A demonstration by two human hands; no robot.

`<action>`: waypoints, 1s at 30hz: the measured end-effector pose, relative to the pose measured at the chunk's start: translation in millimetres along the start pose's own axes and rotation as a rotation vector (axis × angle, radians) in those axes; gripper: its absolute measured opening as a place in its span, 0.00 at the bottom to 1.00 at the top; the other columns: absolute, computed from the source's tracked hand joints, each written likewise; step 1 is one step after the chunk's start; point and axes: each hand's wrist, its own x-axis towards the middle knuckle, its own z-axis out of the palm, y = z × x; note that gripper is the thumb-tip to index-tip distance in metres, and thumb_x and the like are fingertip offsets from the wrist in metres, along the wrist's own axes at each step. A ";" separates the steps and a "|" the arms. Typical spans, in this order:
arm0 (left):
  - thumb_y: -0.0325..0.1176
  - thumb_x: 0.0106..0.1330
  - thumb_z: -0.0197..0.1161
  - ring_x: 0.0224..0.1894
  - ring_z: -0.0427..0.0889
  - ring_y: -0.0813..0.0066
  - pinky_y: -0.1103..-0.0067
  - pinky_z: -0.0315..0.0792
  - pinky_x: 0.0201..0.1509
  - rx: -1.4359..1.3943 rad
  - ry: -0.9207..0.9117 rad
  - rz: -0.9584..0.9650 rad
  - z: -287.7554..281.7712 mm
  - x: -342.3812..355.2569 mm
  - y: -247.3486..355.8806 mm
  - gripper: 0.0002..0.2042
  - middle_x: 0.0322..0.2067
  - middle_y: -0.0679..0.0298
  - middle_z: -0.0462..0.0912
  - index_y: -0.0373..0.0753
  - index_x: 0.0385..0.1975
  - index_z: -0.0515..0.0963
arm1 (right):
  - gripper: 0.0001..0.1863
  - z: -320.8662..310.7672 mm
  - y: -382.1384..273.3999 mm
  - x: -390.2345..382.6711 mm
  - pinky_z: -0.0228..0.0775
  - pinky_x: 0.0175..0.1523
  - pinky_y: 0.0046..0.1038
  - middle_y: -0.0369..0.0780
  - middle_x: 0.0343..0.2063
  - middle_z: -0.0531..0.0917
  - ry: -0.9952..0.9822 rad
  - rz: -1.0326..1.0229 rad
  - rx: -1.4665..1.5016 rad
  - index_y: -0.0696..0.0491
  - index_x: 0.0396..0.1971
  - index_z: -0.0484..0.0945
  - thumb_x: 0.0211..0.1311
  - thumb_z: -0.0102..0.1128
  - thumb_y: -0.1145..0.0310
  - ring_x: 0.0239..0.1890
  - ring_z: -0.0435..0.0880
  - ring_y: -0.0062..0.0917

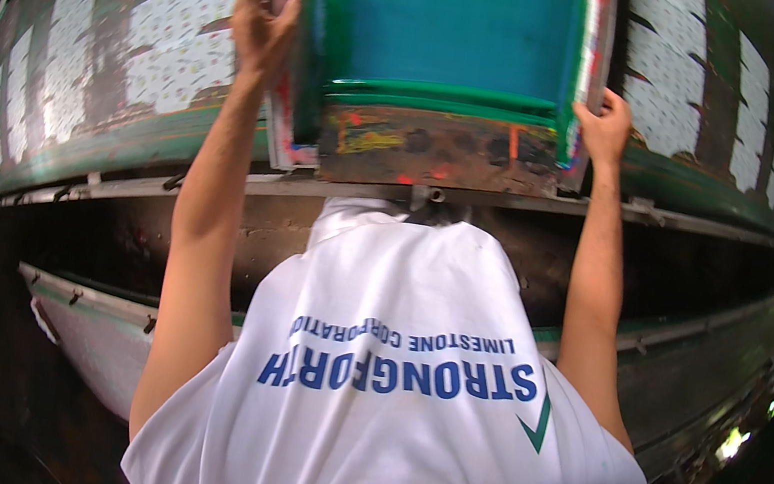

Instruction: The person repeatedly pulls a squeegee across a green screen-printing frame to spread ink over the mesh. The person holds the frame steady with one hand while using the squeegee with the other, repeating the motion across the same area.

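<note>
Left hand [265, 20], right hand [605, 127]: grip clasping side rails [590, 46] of framed screen [453, 19]; bench [155, 140] beneath it. White sheets [185, 17] flank screen; bright patches [733, 444] rightward in darkness.

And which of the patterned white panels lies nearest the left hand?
The broad patterned panel immediately left of the left hand; the other panels lie farther left or across the screen frame.
</note>
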 end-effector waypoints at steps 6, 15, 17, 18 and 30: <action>0.34 0.62 0.80 0.58 0.87 0.56 0.65 0.78 0.65 0.223 -0.006 0.080 -6.3 -1.3 8.7 0.33 0.54 0.51 0.90 0.35 0.67 0.77 | 0.29 -2.4 -8.4 -8.0 0.82 0.53 0.38 0.45 0.43 0.87 0.023 0.001 -0.081 0.58 0.49 0.87 0.45 0.80 0.61 0.46 0.88 0.38; 0.33 0.62 0.79 0.52 0.87 0.55 0.65 0.79 0.61 0.234 -0.105 0.004 0.9 -8.9 -9.1 0.27 0.50 0.52 0.91 0.41 0.63 0.85 | 0.37 -1.9 -8.5 -14.1 0.77 0.64 0.43 0.52 0.52 0.86 -0.075 0.033 -0.098 0.59 0.61 0.82 0.52 0.81 0.58 0.58 0.85 0.47; 0.32 0.61 0.79 0.52 0.87 0.54 0.64 0.79 0.61 0.295 -0.065 0.095 3.1 -9.2 -8.7 0.25 0.49 0.52 0.91 0.41 0.61 0.86 | 0.35 -10.3 -28.3 -25.3 0.76 0.66 0.43 0.52 0.55 0.85 -0.013 0.015 -0.134 0.59 0.63 0.80 0.57 0.80 0.62 0.60 0.84 0.48; 0.32 0.62 0.78 0.52 0.88 0.53 0.64 0.78 0.62 0.267 -0.061 0.169 3.3 -8.5 -8.5 0.24 0.49 0.51 0.91 0.42 0.60 0.87 | 0.34 -14.0 -40.9 -33.4 0.76 0.67 0.44 0.52 0.56 0.85 0.010 -0.125 -0.116 0.59 0.63 0.80 0.58 0.79 0.63 0.60 0.84 0.48; 0.35 0.72 0.67 0.58 0.83 0.50 0.64 0.73 0.67 0.370 -0.097 0.151 5.6 -13.0 1.6 0.18 0.59 0.49 0.88 0.43 0.60 0.88 | 0.29 15.1 -153.1 -125.1 0.72 0.72 0.45 0.48 0.59 0.81 -0.661 -1.050 -0.325 0.57 0.63 0.77 0.62 0.71 0.68 0.64 0.80 0.46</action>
